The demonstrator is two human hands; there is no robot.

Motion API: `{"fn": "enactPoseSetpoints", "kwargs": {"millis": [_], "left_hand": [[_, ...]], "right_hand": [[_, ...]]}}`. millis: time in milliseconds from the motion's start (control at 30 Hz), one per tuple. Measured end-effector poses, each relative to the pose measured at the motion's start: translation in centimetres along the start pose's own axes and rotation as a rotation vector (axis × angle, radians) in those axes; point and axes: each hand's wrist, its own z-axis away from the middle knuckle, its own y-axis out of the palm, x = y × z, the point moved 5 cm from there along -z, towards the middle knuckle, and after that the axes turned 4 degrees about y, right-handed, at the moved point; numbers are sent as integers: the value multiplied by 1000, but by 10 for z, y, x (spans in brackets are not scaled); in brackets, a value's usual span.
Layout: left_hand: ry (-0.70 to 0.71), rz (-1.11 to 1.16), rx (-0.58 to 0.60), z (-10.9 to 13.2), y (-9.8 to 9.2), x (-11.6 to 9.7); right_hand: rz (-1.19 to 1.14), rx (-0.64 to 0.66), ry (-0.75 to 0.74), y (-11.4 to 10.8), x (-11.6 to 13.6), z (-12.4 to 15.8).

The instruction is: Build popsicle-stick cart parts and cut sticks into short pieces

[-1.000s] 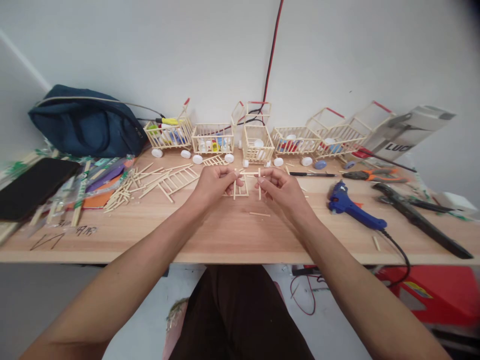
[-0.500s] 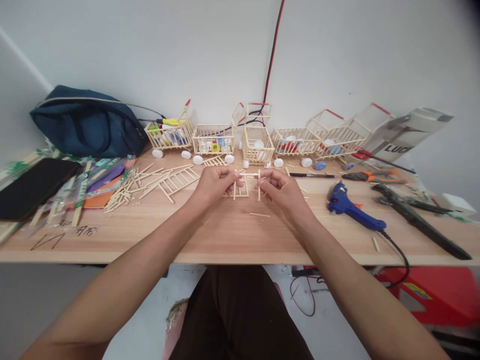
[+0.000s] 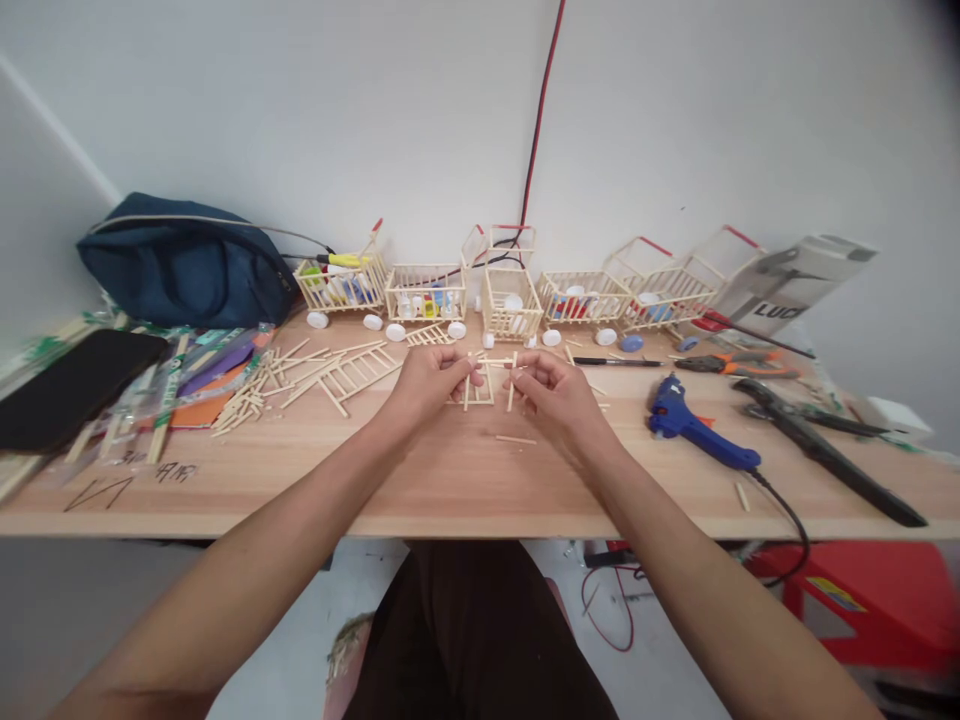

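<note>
In the head view, the left hand [image 3: 429, 385] and right hand [image 3: 551, 392] meet over the middle of the wooden table [image 3: 450, 480], each pinching one end of a small stick frame [image 3: 486, 378] between thumb and fingertips. The frame spans the gap between the two hands, just above the tabletop, its upright sticks hanging down. A loose stick [image 3: 515, 439] lies on the table just below them. A blue glue gun [image 3: 694, 425] rests well to the right.

A blue glue gun [image 3: 694, 430] lies at three o'clock on the wooden table [image 3: 450, 480]; a navy bag [image 3: 184, 260] slumps at ten, stick carts [image 3: 510, 295] line twelve.
</note>
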Motion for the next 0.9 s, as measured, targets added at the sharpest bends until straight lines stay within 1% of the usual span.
{"fn": "enactPoseSetpoints", "kwargs": {"millis": [267, 400, 500, 600, 667, 733, 833, 900], "left_hand": [[5, -14, 1, -1, 2, 0], [18, -72, 26, -3, 0, -5], [89, -266, 46, -6, -4, -21], [227, -512, 54, -15, -3, -46], [312, -629, 71, -24, 0, -62], [368, -719, 106, -35, 7, -75], [440, -840, 144, -50, 17, -90], [502, -898, 140, -56, 22, -96]], "right_hand": [[-51, 5, 11, -1, -9, -3], [-59, 10, 14, -1, -11, -4], [-78, 7, 13, 0, -8, -5], [-86, -3, 7, 1, -5, -7], [-87, -27, 12, -2, -3, -10], [-85, -55, 32, -6, -3, -13], [-71, -97, 59, -17, -3, -18], [-72, -135, 69, -25, -3, -22]]}}
